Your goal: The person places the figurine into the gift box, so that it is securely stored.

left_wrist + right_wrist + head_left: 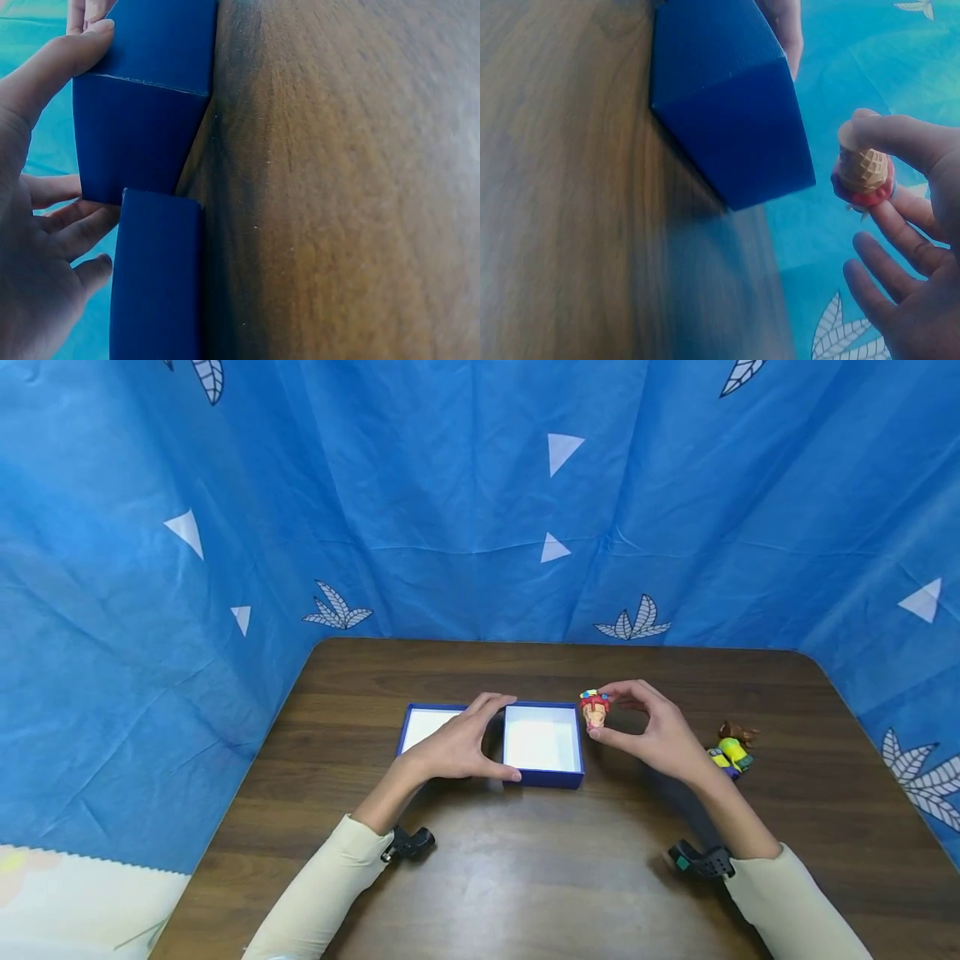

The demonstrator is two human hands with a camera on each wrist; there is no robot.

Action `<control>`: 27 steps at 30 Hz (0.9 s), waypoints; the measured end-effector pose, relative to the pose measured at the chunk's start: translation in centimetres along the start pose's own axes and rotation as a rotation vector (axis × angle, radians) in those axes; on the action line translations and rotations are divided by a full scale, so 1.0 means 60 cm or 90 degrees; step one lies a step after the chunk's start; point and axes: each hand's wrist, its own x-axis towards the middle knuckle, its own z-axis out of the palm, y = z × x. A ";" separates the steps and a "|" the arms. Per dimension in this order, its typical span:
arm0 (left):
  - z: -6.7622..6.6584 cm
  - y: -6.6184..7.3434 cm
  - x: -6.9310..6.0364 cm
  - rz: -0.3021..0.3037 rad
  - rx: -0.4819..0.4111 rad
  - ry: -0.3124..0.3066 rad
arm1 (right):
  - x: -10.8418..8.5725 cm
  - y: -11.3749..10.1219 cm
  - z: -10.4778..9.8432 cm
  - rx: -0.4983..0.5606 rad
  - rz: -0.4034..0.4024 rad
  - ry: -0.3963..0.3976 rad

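Observation:
An open blue box (543, 739) with a white inside stands mid-table. My left hand (459, 745) spans its left side, the thumb at the front wall and the fingers at the back; in the left wrist view the thumb (75, 52) presses the blue wall. Just right of the box, my right hand (660, 735) pinches a small toy ice cream cone (595, 710) above the table. Its waffle part (864, 166) shows in the right wrist view, between thumb and fingers, apart from the box. The cone's top is red with yellow and blue bits.
A shallow blue-rimmed white box part, perhaps the lid (427, 727), lies left of the box, partly behind my left hand. Small colourful toys (731, 756), yellow, green, purple and brown, lie beyond my right forearm on the wooden table (555, 877). A blue curtain (472, 502) hangs behind.

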 end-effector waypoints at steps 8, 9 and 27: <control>0.004 -0.001 0.005 0.009 -0.014 0.009 | 0.019 -0.008 0.026 0.012 -0.016 -0.028; 0.005 -0.002 0.006 0.009 -0.015 0.009 | 0.020 -0.010 0.029 0.012 -0.015 -0.030; 0.005 -0.004 0.005 -0.002 -0.035 0.007 | 0.034 -0.052 0.088 -0.021 -0.035 -0.083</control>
